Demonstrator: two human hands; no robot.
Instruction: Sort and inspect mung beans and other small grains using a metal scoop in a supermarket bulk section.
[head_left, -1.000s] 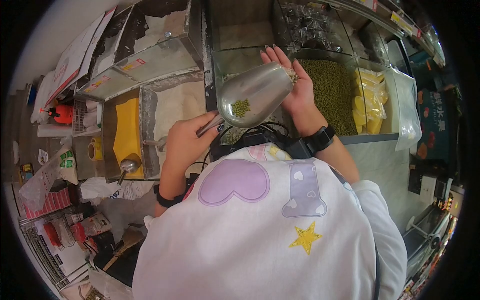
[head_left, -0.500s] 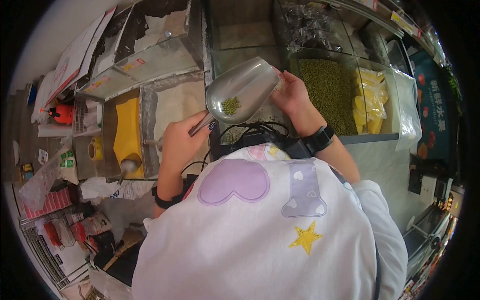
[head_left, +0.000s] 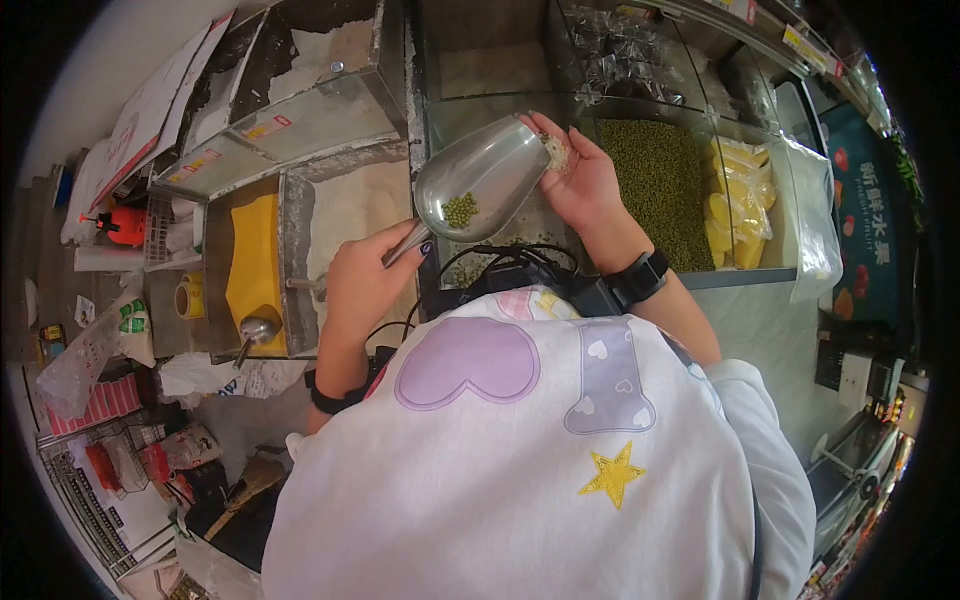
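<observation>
A shiny metal scoop is tilted across the middle, with a small heap of mung beans near its handle end. My left hand is closed round the scoop's handle. At the scoop's mouth, my right hand is turned palm up and cups some small pale grains. The fingertips of this hand lie partly behind the scoop's lip. Right of it is a glass-sided bin of mung beans. Under the scoop, a bin holds a few scattered green beans.
To the left are bins of yellow meal and pale flour; another scoop rests in the yellow one. Bagged yellow goods stand right of the mung beans. Black cables lie near my chest. Glass dividers edge the bins.
My right palm has turned upward and shows more of the pale grains at the scoop's mouth. The scoop has shifted very slightly; my left hand keeps its hold on the handle.
</observation>
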